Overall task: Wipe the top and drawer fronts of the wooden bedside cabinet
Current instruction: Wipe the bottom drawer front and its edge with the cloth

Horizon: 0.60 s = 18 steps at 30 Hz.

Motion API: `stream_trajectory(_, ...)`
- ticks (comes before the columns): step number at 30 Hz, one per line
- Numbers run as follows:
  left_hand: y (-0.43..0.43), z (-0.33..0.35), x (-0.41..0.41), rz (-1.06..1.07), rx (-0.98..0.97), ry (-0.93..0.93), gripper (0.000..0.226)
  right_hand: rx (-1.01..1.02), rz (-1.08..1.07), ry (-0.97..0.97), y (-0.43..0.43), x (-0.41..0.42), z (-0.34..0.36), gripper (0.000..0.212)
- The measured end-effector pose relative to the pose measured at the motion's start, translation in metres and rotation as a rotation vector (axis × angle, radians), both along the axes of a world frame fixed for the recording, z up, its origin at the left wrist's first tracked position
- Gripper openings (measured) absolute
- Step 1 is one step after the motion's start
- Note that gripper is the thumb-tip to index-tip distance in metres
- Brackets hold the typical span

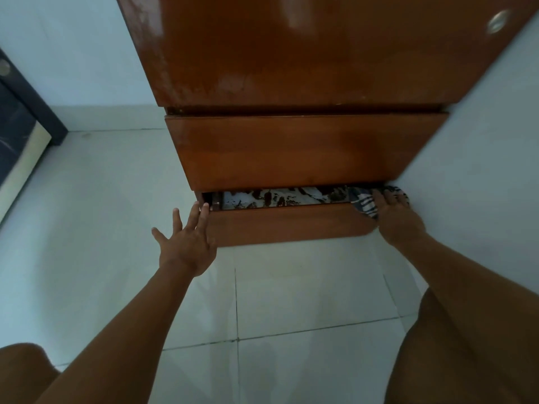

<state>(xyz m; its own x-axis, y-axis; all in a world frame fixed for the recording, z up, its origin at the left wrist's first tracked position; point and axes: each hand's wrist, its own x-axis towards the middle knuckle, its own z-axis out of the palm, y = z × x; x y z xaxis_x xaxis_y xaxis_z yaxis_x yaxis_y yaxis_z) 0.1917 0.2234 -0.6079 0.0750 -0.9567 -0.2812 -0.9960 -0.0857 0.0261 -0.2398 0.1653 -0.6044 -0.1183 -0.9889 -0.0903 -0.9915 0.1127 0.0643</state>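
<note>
Cabinet [291, 150]: right hand [393, 211] presses cloth [364, 204] on lower drawer [285, 225].

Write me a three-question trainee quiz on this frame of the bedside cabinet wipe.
1. True or false: the lower drawer is shut flush under the upper drawer front.
2. Which hand presses the striped cloth on the lower drawer? A) left B) right C) both
3. Fill in: the left hand has its fingers spread, fingertips at the drawer's ____ end.

Key:
1. False: it stands slightly open, showing a patterned liner inside.
2. B: the right hand lies flat on the cloth at the drawer's right end.
3. Left.
</note>
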Motion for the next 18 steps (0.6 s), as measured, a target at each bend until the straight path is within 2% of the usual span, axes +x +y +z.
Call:
stream_trajectory(4, -0.002, 0.002, 0.001, -0.013, 0.024, -0.034, 0.072, -0.059, 0.026, 0.061, 0.002, -0.004, -0.008, 0.054)
stream_trajectory(7, -0.003, 0.002, 0.0, -0.006, 0.022, -0.024, 0.073, -0.025, -0.1, 0.043, 0.009, 0.027, 0.008, 0.054)
stream_trajectory(10, -0.003, 0.001, 0.001, 0.0, 0.019, 0.028, 0.073, -0.059, -0.182, -0.035, 0.02, 0.059, 0.027, 0.039)
stream_trajectory(12, -0.004, 0.0, 0.003, -0.006, 0.018, 0.041, 0.073, 0.004, -0.162, -0.089, 0.032, 0.084, 0.037, 0.027)
stream_trajectory(15, -0.004, 0.001, 0.005, -0.018, 0.024, 0.049, 0.074, 0.172, -0.095, -0.169, 0.052, 0.12, 0.036, 0.027)
stream_trajectory(18, -0.002, 0.002, 0.005, -0.03, 0.03, 0.047, 0.076, 0.166, -0.083, -0.266, 0.06, 0.14, 0.024, 0.027)
